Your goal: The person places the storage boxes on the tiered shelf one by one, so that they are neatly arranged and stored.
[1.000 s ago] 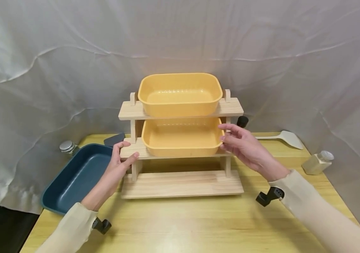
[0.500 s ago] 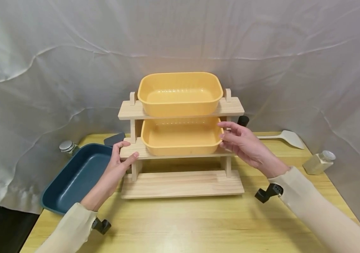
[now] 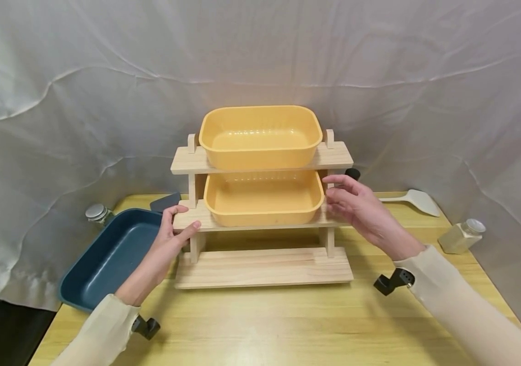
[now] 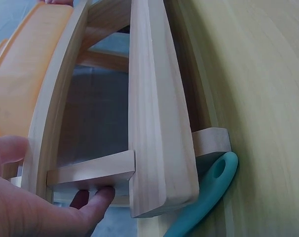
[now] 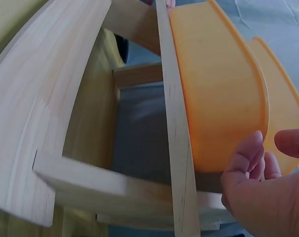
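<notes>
A three-tier wooden shelf rack (image 3: 265, 267) stands on the table. One yellow basin (image 3: 260, 159) sits on its top tier, and a second yellow basin (image 3: 265, 217) on the middle tier. My left hand (image 3: 171, 239) grips the left end of the middle board, thumb on one face and fingers on the other, as the left wrist view (image 4: 56, 212) also shows around the board (image 4: 53, 113). My right hand (image 3: 361, 208) is at the right end of the middle basin, its fingers loosely bent and a little apart from the rim. In the right wrist view nothing lies between thumb and fingers.
A dark blue basin (image 3: 118, 254) lies left of the rack, near a lidded jar (image 3: 99, 213) and a dark flat blade (image 3: 165, 202). Right are a white spatula (image 3: 418, 201), another jar (image 3: 461, 236) and a black handle end (image 3: 353, 174). A teal handle (image 4: 213, 190) shows beside the rack's foot.
My right hand has drawn slightly right, off the rim of the middle basin that its fingers were touching. The left hand keeps its grip, and both yellow basins stay in place.
</notes>
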A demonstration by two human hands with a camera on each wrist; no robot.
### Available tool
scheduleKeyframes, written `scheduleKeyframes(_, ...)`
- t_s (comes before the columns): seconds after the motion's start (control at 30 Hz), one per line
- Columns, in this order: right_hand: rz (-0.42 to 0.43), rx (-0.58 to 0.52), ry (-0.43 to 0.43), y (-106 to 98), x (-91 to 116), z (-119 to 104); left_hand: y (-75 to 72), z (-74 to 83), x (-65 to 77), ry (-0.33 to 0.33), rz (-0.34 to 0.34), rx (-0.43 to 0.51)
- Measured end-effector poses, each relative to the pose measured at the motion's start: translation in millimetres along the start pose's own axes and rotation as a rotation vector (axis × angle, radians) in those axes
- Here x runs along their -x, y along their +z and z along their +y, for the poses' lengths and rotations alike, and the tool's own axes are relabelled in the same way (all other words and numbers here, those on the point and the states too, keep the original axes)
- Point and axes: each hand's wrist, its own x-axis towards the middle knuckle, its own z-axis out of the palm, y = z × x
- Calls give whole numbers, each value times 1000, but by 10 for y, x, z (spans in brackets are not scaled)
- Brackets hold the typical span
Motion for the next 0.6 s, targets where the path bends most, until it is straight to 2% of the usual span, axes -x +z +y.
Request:
scheduleKeyframes(0.17, 20, 21, -41, -90, 56, 12, -8, 0, 1, -2, -6, 0)
scheduleKeyframes(0.6, 115, 83, -68, -293, 166, 122, -4, 7, 0, -1, -1, 8)
